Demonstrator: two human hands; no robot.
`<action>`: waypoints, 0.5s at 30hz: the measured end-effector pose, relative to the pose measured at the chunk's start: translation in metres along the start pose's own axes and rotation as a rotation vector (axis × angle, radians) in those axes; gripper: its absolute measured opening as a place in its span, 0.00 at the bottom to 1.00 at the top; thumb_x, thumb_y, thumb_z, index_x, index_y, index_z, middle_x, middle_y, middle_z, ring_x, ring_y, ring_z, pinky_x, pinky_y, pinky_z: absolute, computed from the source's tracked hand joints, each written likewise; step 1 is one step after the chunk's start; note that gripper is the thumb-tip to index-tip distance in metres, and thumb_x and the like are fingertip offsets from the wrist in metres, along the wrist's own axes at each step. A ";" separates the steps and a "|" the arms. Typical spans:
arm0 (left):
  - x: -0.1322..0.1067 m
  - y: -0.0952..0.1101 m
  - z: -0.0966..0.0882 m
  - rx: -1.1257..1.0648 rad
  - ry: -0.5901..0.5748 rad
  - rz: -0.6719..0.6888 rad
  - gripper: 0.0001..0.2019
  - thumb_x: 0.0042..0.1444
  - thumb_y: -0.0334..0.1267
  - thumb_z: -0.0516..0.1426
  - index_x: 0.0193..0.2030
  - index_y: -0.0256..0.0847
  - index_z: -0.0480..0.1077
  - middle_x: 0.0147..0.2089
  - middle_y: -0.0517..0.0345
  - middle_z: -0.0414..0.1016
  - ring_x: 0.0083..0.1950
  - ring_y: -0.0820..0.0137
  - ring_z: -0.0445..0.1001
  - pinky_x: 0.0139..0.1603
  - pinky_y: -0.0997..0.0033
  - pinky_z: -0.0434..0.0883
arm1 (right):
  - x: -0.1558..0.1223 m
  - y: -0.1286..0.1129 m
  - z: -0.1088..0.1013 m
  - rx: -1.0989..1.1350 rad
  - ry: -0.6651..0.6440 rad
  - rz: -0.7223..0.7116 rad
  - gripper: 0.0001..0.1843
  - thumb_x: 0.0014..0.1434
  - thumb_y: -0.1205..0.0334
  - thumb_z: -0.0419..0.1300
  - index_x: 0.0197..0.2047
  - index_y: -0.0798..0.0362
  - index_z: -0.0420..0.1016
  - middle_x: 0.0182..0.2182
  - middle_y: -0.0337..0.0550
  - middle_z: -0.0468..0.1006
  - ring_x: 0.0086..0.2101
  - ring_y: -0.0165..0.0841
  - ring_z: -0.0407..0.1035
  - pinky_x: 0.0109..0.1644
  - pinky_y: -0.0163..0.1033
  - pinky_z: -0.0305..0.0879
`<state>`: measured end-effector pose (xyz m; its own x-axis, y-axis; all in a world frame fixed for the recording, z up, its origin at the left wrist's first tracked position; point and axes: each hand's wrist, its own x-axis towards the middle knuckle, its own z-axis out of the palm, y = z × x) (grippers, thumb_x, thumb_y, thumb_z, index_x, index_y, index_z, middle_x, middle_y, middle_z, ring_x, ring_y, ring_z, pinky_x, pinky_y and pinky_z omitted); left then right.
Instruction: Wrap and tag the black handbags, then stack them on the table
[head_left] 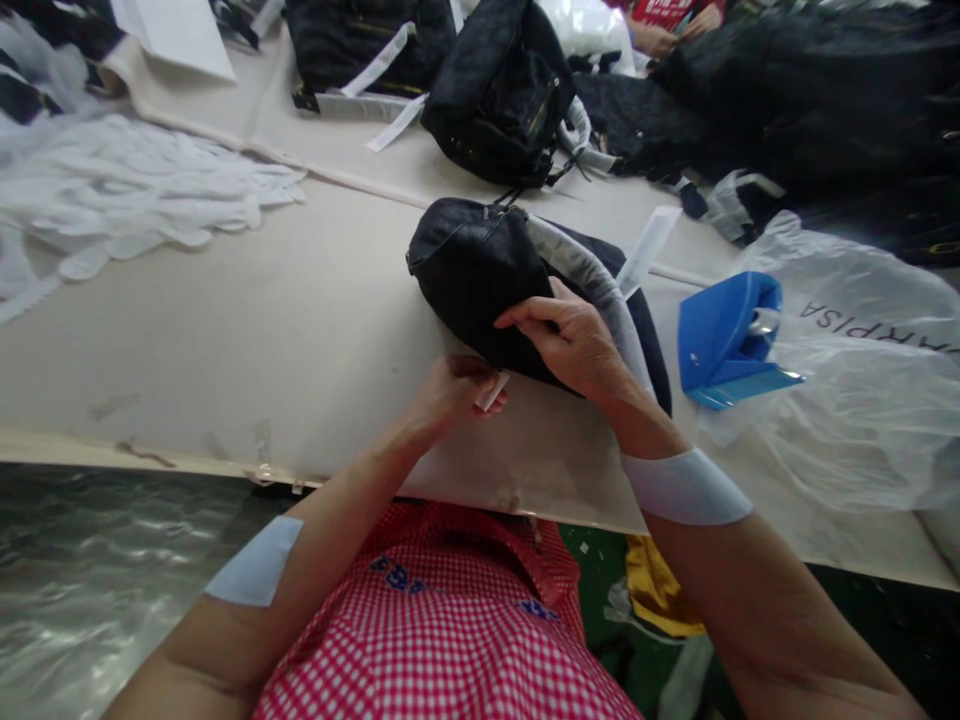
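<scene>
1. The black bag (476,275) is seen lying on the pale table (262,350), just beyond the wearer's apron and left of the blue dispenser (720,335).
2. A small white slip (491,391) is pinched in the closed fingers of the left hand (459,393), at the bag's near edge.
3. The right hand (574,340) is laid on the bag, fingers slightly spread; whether any cloth is nipped cannot be told.
4. The bag is judged light and soft — easily dented, likely to slump.
5. It is best held by its body; the wrapped strap (600,280) may be slippery.
</scene>
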<state>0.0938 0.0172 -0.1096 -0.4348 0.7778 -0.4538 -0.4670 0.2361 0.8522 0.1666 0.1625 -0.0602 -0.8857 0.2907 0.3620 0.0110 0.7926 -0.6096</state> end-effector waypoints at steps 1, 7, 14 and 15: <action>0.000 0.000 0.001 0.013 -0.006 -0.002 0.10 0.59 0.25 0.55 0.26 0.34 0.71 0.24 0.56 0.76 0.23 0.74 0.74 0.27 0.75 0.70 | 0.000 0.000 0.000 0.000 0.002 0.014 0.12 0.62 0.66 0.56 0.35 0.49 0.82 0.35 0.42 0.75 0.39 0.36 0.67 0.52 0.47 0.65; 0.006 -0.002 0.008 0.033 -0.022 -0.045 0.08 0.57 0.25 0.56 0.28 0.35 0.70 0.24 0.56 0.76 0.24 0.71 0.76 0.28 0.73 0.72 | -0.001 0.002 -0.004 -0.011 -0.018 0.016 0.14 0.60 0.67 0.54 0.30 0.50 0.80 0.34 0.41 0.72 0.38 0.35 0.66 0.55 0.49 0.64; 0.007 0.006 0.003 -0.137 -0.006 -0.139 0.03 0.55 0.28 0.57 0.35 0.36 0.71 0.29 0.52 0.79 0.30 0.66 0.79 0.33 0.66 0.77 | 0.002 0.009 -0.018 -0.001 -0.180 -0.062 0.15 0.59 0.69 0.54 0.27 0.50 0.79 0.35 0.40 0.71 0.41 0.36 0.68 0.60 0.52 0.62; 0.007 0.008 0.003 -0.140 -0.004 -0.149 0.03 0.55 0.27 0.56 0.35 0.35 0.71 0.28 0.52 0.78 0.30 0.66 0.79 0.34 0.65 0.78 | 0.003 0.011 -0.020 0.003 -0.207 -0.076 0.14 0.59 0.69 0.55 0.28 0.50 0.80 0.37 0.41 0.72 0.42 0.36 0.68 0.60 0.52 0.63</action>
<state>0.0896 0.0259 -0.1051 -0.3500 0.7428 -0.5708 -0.6282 0.2658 0.7312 0.1729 0.1825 -0.0515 -0.9603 0.1134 0.2549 -0.0610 0.8062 -0.5885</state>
